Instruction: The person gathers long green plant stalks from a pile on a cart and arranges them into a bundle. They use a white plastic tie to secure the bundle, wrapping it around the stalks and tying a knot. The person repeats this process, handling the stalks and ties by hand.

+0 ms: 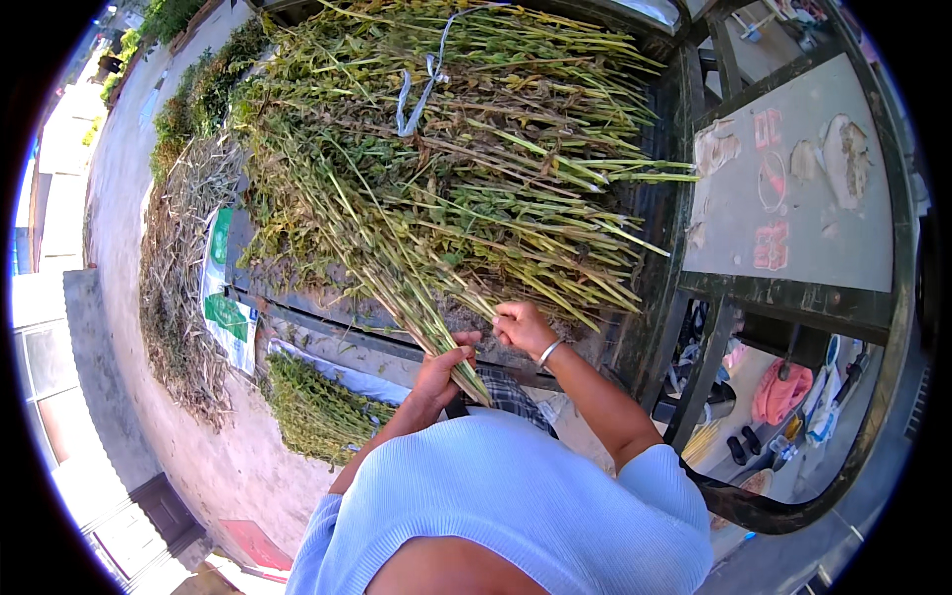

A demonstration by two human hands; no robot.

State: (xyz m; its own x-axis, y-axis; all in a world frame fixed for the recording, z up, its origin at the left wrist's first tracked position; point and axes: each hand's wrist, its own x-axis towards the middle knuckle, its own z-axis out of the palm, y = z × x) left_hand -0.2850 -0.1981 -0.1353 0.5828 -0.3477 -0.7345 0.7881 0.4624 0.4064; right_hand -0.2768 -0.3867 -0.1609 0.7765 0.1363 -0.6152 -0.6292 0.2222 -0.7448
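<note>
A big heap of cut green and yellow plant stalks (466, 149) lies on a dark flatbed in front of me. My left hand (443, 369) is closed around the cut ends of a small bunch of stalks (421, 312) pulled from the heap's near edge. My right hand (523, 325), with a bangle at the wrist, pinches a few stalk ends just to the right of that bunch. A pale strip of twine (421, 89) lies across the top of the heap.
The flatbed's dark edge (327, 322) runs below the heap. A smaller green bundle (312, 412) lies on the ground at lower left, beside dry straw (178, 288) and a green-and-white sack (226, 297). A dark metal frame with a grey panel (793, 188) stands at right.
</note>
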